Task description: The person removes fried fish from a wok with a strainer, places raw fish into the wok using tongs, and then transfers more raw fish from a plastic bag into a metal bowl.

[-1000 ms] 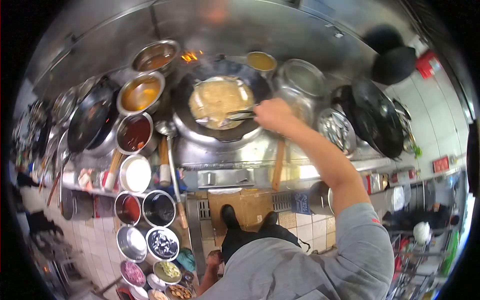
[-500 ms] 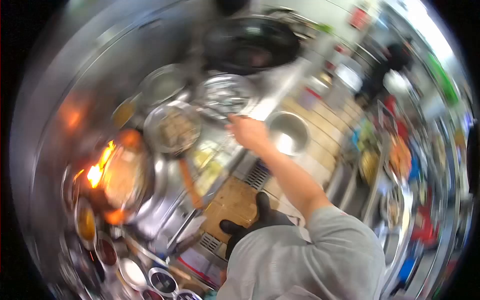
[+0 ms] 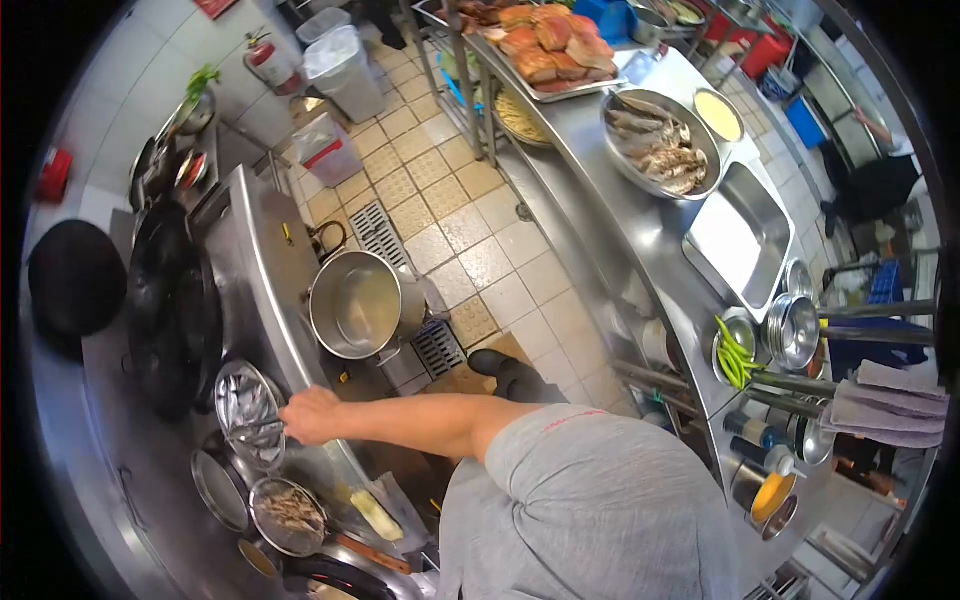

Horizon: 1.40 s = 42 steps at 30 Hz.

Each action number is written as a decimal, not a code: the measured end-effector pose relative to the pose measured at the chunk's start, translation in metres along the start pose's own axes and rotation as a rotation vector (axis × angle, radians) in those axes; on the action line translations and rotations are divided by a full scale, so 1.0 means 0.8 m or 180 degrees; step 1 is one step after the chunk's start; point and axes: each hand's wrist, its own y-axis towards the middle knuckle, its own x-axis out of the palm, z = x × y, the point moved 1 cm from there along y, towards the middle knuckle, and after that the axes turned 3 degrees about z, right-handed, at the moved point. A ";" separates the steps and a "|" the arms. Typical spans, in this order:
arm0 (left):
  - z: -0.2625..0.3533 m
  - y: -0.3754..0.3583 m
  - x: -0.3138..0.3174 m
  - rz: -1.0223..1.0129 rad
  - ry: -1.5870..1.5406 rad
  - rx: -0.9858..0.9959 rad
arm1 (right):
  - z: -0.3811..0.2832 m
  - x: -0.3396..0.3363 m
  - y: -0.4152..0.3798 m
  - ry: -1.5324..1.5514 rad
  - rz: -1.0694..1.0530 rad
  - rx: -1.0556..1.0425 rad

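My right hand (image 3: 312, 416) reaches left over the stove counter, its fingers closed at the rim of a round steel bowl (image 3: 228, 395). In it is a thin metal handle (image 3: 255, 429) that crosses the bowl; the utensil's kind is something I cannot tell. Shiny silver contents or reflections fill the bowl. Below it sits an empty-looking round pan (image 3: 219, 489). Beside that lies a strainer (image 3: 268, 535) with a wooden handle, holding browned pieces (image 3: 290, 508). A pale yellow piece (image 3: 376, 515) lies on the counter. My left hand is outside the view.
A large steel pot (image 3: 325, 330) stands beside the stove counter. Behind are black woks (image 3: 170, 300). Across the tiled aisle, a steel table holds a tray of roasted meat (image 3: 560, 45), a bowl of fish (image 3: 655, 145), a steel pan (image 3: 740, 235) and green chillies (image 3: 735, 352).
My view has swung to the right, bringing the worktable and pot into fuller sight. The burner flame has left the view. My right hand is still by the silver-filled bowl.
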 end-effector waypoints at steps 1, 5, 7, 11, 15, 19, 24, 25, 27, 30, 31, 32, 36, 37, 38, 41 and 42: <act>0.003 -0.003 0.004 -0.0036 0.0072 -0.0039 | 0.004 -0.005 0.001 0.0108 0.0045 0.0049; 0.000 -0.014 0.023 -0.0164 0.0318 -0.0180 | 0.018 -0.017 -0.001 0.0409 0.0123 0.0203; -0.009 -0.021 0.028 -0.0196 0.0381 -0.0215 | 0.017 -0.028 -0.002 0.0461 0.0086 0.0325; -0.047 -0.056 0.037 -0.0158 0.0340 -0.0210 | 0.031 -0.016 0.010 0.0248 -0.0117 0.0433; -0.148 -0.119 0.070 0.0124 0.0188 0.0022 | 0.087 0.039 0.030 -0.0970 0.0750 -0.1444; -0.253 -0.149 0.151 0.0655 -0.1611 -0.0156 | 0.062 -0.027 0.036 -0.0164 0.0424 0.0154; -0.247 -0.228 0.217 0.0867 0.0835 0.0093 | 0.073 -0.019 0.080 -0.0151 0.0188 0.0191; -0.233 -0.252 0.226 0.0750 0.0923 -0.0112 | 0.061 -0.019 0.087 -0.0231 0.0119 0.0282; -0.237 -0.273 0.258 0.0910 0.0549 -0.0354 | 0.041 -0.013 0.105 -0.0392 -0.0014 0.0256; -0.249 -0.288 0.308 0.1142 0.0257 -0.0462 | 0.049 0.007 0.153 -0.0639 -0.0425 0.0060; -0.249 -0.287 0.321 0.1216 0.0284 -0.0417 | 0.045 0.010 0.169 -0.0751 -0.0526 0.0149; -0.245 -0.283 0.330 0.1286 0.0373 -0.0304 | 0.036 0.010 0.184 -0.0843 -0.0547 0.0107; -0.203 -0.261 0.355 0.1543 0.0223 -0.0637 | 0.035 0.013 0.252 -0.1276 -0.0564 -0.0109; -0.169 -0.261 0.344 0.1653 -0.0294 -0.1206 | 0.041 0.022 0.272 -0.1393 -0.0546 -0.0180; -0.120 -0.264 0.326 0.1821 -0.0776 -0.1746 | 0.047 0.035 0.297 -0.1520 -0.0736 -0.0138; -0.075 -0.256 0.313 0.1877 -0.1147 -0.1792 | 0.024 0.058 0.345 -0.1926 -0.1502 -0.0041; -0.062 -0.252 0.312 0.1989 -0.1079 -0.1822 | 0.017 0.069 0.353 -0.2048 -0.1536 -0.0038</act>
